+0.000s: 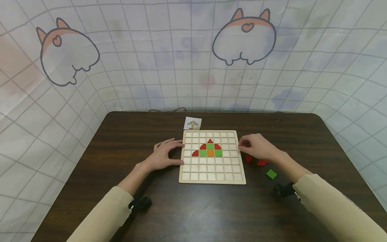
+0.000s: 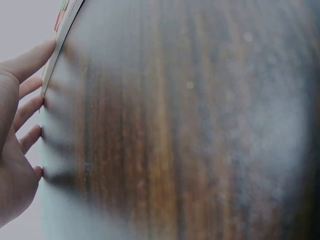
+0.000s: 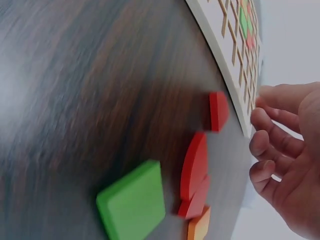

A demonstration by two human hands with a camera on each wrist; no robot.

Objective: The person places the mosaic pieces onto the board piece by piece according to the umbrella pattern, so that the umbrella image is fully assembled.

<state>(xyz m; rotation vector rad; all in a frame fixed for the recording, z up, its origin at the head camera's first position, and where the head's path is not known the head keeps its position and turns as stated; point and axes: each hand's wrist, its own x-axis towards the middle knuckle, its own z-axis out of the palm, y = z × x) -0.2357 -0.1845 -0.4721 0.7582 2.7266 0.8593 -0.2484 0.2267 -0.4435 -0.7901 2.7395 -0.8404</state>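
Observation:
A light wooden grid board (image 1: 211,168) lies on the table, bearing red, green and orange tiles arranged as a stepped shape with a red triangle (image 1: 210,141) on top. My left hand (image 1: 164,155) is at the board's left edge, thumb and fingers spread and nearly straight, tips against it. At the right edge is my right hand (image 1: 256,145), its fingers bent and its thumb and index fingertips close together. Its other fingers curl in the right wrist view; I cannot tell whether something small is between the tips. Below it lie red pieces (image 3: 195,165) and a green square tile (image 3: 132,202).
A small printed card (image 1: 192,123) lies just behind the board's far left corner. Near the loose red pieces is an orange piece (image 3: 199,225). The dark wooden table (image 1: 193,211) ends at a wall-like white cloth (image 1: 193,74) with grid lines.

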